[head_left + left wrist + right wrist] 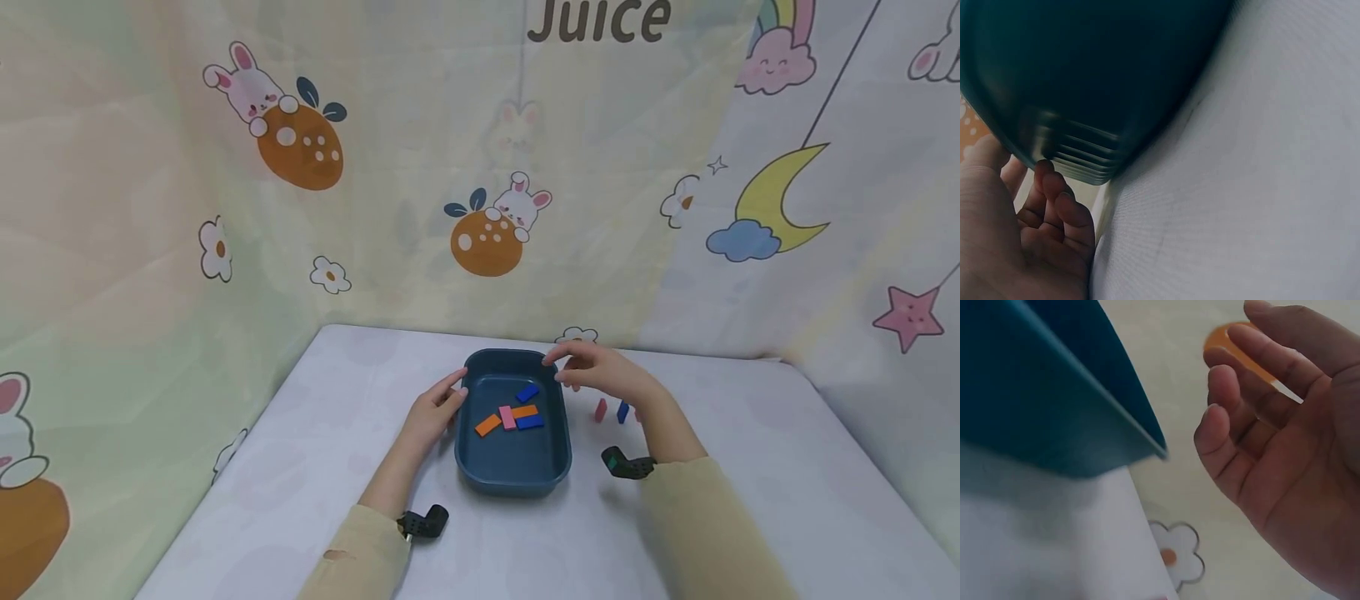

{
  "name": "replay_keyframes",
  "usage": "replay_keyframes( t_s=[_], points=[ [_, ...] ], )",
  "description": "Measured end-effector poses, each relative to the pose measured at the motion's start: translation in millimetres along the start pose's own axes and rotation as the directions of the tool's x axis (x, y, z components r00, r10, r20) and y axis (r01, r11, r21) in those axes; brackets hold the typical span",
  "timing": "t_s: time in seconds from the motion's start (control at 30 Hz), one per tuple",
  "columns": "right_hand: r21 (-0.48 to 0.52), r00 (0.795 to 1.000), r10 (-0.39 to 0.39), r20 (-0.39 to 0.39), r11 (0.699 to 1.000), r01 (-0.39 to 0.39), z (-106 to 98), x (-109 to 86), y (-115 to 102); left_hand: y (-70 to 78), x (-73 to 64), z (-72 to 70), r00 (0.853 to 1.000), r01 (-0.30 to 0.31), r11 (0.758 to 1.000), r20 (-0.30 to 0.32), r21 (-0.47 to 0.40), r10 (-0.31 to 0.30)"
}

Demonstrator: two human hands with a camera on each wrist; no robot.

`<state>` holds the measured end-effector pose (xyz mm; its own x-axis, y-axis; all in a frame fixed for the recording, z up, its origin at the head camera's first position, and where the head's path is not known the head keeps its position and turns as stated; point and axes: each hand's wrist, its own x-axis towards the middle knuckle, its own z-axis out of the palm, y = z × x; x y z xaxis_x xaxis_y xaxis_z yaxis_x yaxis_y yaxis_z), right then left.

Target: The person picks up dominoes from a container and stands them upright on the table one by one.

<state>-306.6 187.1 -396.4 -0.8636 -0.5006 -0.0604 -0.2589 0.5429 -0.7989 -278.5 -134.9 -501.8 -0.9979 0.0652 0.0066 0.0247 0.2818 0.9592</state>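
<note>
A dark blue rectangular tub (512,485) stands on the table with several small flat blocks inside. These include a blue block (527,392), an orange block (487,425) and a pink block (507,417). My left hand (433,410) holds the tub's left side, its fingertips at the rim. In the left wrist view its fingers (1075,212) bend up against the outer wall. My right hand (606,369) hovers by the tub's far right corner, fingers loosely bent and spread. In the right wrist view nothing lies between its fingers (1215,428).
Right of the tub, a pink block (601,410) and a blue block (622,412) stand on end on the white table (360,358). Another pink piece is partly hidden behind the right wrist. A printed cloth (405,275) hangs behind the table and at its sides.
</note>
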Motion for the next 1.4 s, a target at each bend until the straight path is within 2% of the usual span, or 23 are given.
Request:
replay_keyframes(
  t_s=[0.17,0.37,0.53,0.77,0.93,1.17,1.4],
  points=[
    [-0.024,0.993,-0.019,0.116,0.999,0.022,20,24.9,-14,-0.5,-0.6,-0.1,1.0,-0.009,1.0,0.006,-0.003,0.009],
    [-0.052,0.972,-0.065,0.224,0.996,0.078,42,50.1,-20,-1.2,0.0,0.5,1.0,-0.018,1.0,0.011,-0.012,0.018],
    [-0.076,0.955,-0.039,0.293,0.995,0.064,59,65.1,-26,-3.1,0.4,0.1,1.0,-0.023,1.0,0.015,-0.009,0.024],
    [-0.082,0.904,0.063,0.423,0.996,-0.031,83,79.7,-31,-3.3,-0.7,-2.6,0.999,-0.042,0.999,0.026,-0.001,0.042],
    [-0.102,0.891,0.1,0.443,0.993,-0.061,96,85.0,-27,-2.0,-0.1,-3.0,0.998,-0.05,0.999,0.031,-0.003,0.05],
    [-0.117,0.88,0.142,0.453,0.988,-0.099,102,84.5,-25,-1.3,1.5,-2.7,0.999,-0.048,0.999,0.02,-0.023,0.049],
    [-0.197,0.886,0.156,0.436,0.978,-0.075,107,84.7,-25,-1.9,1.2,-4.2,0.998,-0.054,0.998,0.021,-0.016,0.054]
  ],
)
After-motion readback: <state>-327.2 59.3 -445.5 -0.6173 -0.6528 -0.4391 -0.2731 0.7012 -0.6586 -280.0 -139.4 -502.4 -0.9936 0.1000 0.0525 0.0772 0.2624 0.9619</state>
